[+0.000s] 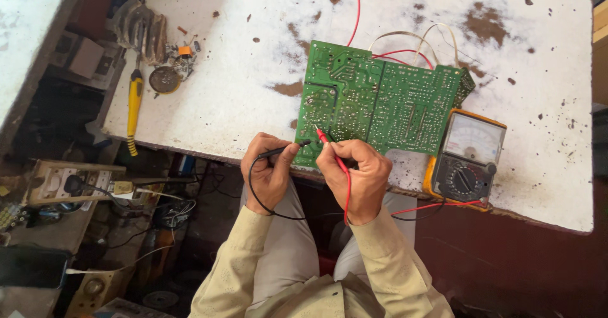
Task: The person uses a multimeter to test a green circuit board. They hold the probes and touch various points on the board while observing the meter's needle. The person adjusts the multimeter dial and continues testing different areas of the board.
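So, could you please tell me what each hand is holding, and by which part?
The left hand pinches the black test probe along its handle; the right hand grips the red test probe by its handle, both tips at the green circuit board.

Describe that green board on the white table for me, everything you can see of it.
The green circuit board lies flat on the worn white table, solder side up, dotted with tiny silvery joints and pale tracks. It looks like two joined panels with a stepped lower edge. Red and white wires run from its far edge. Its near left corner overhangs the table edge, where the red probe in the right hand and the black probe in the left hand meet it.
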Demonstrator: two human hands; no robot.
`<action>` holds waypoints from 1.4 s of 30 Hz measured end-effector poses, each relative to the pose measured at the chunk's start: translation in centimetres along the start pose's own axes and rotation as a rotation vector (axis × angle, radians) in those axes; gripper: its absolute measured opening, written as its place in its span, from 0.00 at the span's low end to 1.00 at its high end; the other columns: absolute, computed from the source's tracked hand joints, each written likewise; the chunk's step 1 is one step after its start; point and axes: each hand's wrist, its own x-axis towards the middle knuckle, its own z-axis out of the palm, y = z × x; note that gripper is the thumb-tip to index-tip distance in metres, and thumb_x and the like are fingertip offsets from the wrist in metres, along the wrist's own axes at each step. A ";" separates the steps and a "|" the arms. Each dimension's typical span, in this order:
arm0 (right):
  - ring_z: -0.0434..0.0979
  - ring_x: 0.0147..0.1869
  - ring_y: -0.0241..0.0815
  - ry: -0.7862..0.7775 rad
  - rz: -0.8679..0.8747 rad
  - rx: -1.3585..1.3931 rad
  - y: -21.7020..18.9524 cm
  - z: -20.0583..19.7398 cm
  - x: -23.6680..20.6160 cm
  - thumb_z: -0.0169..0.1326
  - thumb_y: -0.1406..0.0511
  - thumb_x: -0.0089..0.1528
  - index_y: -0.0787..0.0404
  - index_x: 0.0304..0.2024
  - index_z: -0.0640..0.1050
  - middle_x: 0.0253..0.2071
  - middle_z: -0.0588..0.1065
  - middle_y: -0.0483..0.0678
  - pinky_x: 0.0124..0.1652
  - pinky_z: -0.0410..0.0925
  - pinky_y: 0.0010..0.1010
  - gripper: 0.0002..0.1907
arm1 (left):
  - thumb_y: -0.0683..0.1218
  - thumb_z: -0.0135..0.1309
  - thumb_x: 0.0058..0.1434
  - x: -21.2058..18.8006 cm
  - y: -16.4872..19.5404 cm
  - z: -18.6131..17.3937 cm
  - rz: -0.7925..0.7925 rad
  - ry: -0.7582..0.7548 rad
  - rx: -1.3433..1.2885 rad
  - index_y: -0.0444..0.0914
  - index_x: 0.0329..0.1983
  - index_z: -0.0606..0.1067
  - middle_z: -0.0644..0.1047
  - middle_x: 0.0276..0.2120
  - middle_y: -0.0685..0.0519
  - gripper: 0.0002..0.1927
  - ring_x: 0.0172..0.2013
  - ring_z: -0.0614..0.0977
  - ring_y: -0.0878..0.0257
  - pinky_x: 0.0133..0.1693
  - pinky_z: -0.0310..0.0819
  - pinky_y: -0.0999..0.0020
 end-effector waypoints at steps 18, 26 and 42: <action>0.77 0.29 0.41 0.032 -0.002 0.007 -0.6 -0.9 -0.1 0.65 0.72 0.59 0.63 0.31 0.74 0.27 0.75 0.50 0.31 0.69 0.29 0.10 | 0.33 0.62 0.70 -1.8 -1.4 0.0 0.007 -0.011 0.011 0.31 0.42 0.73 0.73 0.35 0.53 0.08 0.33 0.72 0.71 0.36 0.65 0.79; 0.77 0.29 0.40 0.027 0.000 0.000 0.1 -0.8 -0.3 0.64 0.73 0.59 0.62 0.32 0.75 0.27 0.76 0.49 0.33 0.70 0.29 0.09 | 0.33 0.62 0.68 -1.5 -1.0 0.3 0.038 0.001 0.034 0.32 0.41 0.73 0.73 0.35 0.53 0.08 0.32 0.72 0.71 0.35 0.65 0.79; 0.78 0.30 0.34 -0.009 -0.006 0.003 0.2 -0.2 -0.1 0.65 0.74 0.60 0.66 0.32 0.77 0.29 0.79 0.48 0.34 0.71 0.26 0.07 | 0.39 0.64 0.64 0.0 0.1 0.2 0.034 0.002 0.044 0.33 0.35 0.76 0.73 0.30 0.55 0.07 0.28 0.71 0.70 0.31 0.64 0.74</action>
